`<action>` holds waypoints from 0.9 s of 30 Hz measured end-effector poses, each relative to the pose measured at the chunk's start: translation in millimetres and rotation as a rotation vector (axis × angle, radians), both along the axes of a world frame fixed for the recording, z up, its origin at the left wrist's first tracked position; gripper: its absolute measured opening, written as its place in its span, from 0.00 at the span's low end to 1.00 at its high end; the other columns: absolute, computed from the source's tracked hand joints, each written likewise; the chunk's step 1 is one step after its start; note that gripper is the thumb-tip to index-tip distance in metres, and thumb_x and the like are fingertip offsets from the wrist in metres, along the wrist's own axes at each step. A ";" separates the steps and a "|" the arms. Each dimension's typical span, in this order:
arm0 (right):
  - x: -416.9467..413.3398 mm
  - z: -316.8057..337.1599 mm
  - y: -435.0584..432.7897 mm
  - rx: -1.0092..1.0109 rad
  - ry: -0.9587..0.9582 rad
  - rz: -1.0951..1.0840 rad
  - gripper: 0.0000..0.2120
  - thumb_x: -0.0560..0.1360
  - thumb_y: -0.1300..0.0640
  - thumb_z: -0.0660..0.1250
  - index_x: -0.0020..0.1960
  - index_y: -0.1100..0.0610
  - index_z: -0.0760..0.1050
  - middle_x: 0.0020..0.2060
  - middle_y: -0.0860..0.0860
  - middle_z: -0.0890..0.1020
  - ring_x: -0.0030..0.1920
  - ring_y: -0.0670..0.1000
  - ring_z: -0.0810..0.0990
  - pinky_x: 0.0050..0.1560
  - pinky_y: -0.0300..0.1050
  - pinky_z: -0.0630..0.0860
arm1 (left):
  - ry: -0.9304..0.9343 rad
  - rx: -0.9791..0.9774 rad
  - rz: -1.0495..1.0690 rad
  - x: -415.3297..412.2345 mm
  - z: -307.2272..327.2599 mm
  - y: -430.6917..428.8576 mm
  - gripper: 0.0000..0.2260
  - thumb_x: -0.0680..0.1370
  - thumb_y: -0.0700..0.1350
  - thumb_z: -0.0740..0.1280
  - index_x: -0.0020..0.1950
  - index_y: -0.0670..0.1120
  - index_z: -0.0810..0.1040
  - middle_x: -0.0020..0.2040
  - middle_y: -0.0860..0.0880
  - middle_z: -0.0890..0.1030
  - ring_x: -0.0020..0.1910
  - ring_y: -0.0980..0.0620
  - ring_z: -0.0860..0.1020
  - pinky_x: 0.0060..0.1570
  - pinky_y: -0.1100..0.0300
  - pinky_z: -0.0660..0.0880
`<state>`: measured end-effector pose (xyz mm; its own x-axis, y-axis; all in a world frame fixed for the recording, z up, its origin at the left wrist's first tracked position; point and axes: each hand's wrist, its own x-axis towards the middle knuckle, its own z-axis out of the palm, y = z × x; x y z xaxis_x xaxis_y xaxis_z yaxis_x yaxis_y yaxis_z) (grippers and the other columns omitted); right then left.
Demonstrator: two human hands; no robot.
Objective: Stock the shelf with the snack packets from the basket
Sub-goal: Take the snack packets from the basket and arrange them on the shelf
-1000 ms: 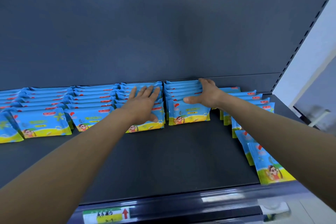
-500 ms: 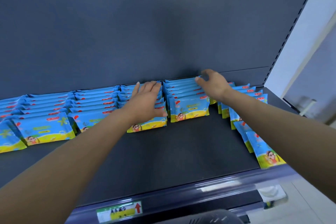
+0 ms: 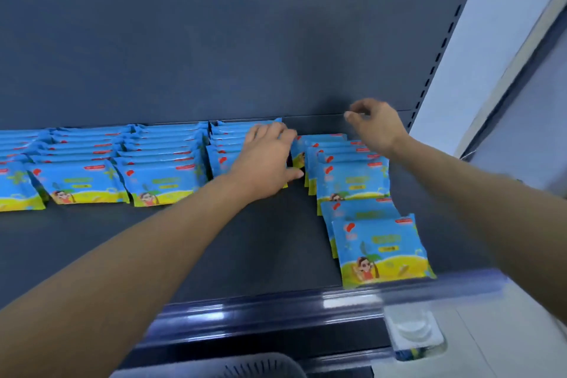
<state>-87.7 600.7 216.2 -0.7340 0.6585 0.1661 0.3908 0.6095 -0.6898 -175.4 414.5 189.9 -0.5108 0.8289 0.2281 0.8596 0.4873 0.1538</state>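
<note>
Blue and yellow snack packets lie in overlapping rows across the dark shelf. My left hand rests flat, fingers straight, on the row second from the right, covering most of that row's front packet. Just above the back end of the rightmost row hovers my right hand, close to the back panel, fingers loosely curled with nothing visible in them. That rightmost row runs forward to a packet at the shelf's front edge. The grey basket shows only its rim at the bottom.
A glossy price rail runs along the shelf front. The dark back panel rises behind the rows. The slotted upright marks the shelf's right end, with a pale wall beyond. Bare shelf lies in front of the left rows.
My left hand has shifted right onto the neighbouring row. My right hand has lifted off that row and moved right, above the back of the rightmost row. The view has swung right.
</note>
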 end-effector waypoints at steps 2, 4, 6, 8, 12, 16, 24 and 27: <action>7.7 -2.9 20.3 -0.047 -0.098 0.027 0.24 0.79 0.48 0.62 0.69 0.61 0.68 0.66 0.56 0.75 0.65 0.55 0.73 0.59 0.44 0.70 | -0.229 0.043 -0.040 31.3 -1.3 19.7 0.36 0.71 0.57 0.71 0.73 0.45 0.62 0.70 0.47 0.64 0.71 0.48 0.61 0.72 0.55 0.57; 12.7 -7.5 33.8 -0.133 -0.176 0.056 0.29 0.78 0.46 0.62 0.73 0.62 0.63 0.68 0.55 0.72 0.64 0.53 0.74 0.56 0.41 0.71 | -0.401 -0.045 -0.073 55.5 -5.8 35.4 0.44 0.67 0.60 0.74 0.75 0.46 0.57 0.73 0.48 0.58 0.74 0.49 0.56 0.74 0.53 0.56; 13.1 -13.8 41.4 -0.245 -0.215 0.097 0.32 0.78 0.47 0.63 0.74 0.65 0.59 0.68 0.55 0.72 0.51 0.47 0.77 0.43 0.30 0.73 | -0.321 -0.213 -0.072 68.9 -12.5 44.7 0.52 0.62 0.64 0.75 0.77 0.48 0.51 0.75 0.50 0.52 0.76 0.48 0.48 0.76 0.50 0.48; 11.1 -20.0 46.1 -0.347 -0.229 0.139 0.33 0.78 0.51 0.64 0.74 0.67 0.56 0.65 0.56 0.73 0.43 0.44 0.74 0.25 0.23 0.69 | -0.215 -0.332 -0.063 73.3 -17.8 49.0 0.56 0.60 0.66 0.75 0.77 0.50 0.47 0.77 0.50 0.46 0.77 0.47 0.41 0.75 0.48 0.38; 3.0 -34.2 55.2 -0.495 -0.247 0.166 0.33 0.76 0.49 0.67 0.73 0.65 0.58 0.56 0.53 0.75 0.51 0.48 0.76 0.44 0.35 0.77 | -0.196 -0.346 -0.045 72.9 -18.9 55.3 0.53 0.59 0.65 0.76 0.75 0.50 0.53 0.75 0.49 0.50 0.76 0.47 0.43 0.76 0.48 0.40; -1.0 -38.6 57.9 -0.575 -0.251 0.161 0.33 0.75 0.48 0.68 0.72 0.63 0.61 0.54 0.52 0.76 0.51 0.51 0.78 0.55 0.46 0.77 | -0.121 -0.303 -0.031 70.4 -16.7 53.3 0.40 0.62 0.65 0.74 0.68 0.50 0.67 0.74 0.48 0.53 0.76 0.45 0.45 0.75 0.49 0.40; 12.8 -35.5 48.7 -0.613 -0.242 0.100 0.26 0.74 0.44 0.68 0.65 0.60 0.70 0.53 0.51 0.80 0.45 0.47 0.79 0.44 0.46 0.80 | -0.077 -0.228 -0.042 76.0 -17.6 47.4 0.34 0.65 0.61 0.74 0.62 0.44 0.68 0.65 0.48 0.61 0.67 0.47 0.57 0.70 0.53 0.53; 18.7 -37.3 48.6 -0.677 -0.180 0.058 0.21 0.76 0.45 0.66 0.61 0.59 0.75 0.45 0.49 0.79 0.42 0.48 0.80 0.56 0.52 0.79 | -0.096 -0.127 0.003 68.4 -11.8 49.3 0.26 0.67 0.55 0.73 0.57 0.45 0.67 0.57 0.48 0.71 0.58 0.48 0.65 0.62 0.54 0.62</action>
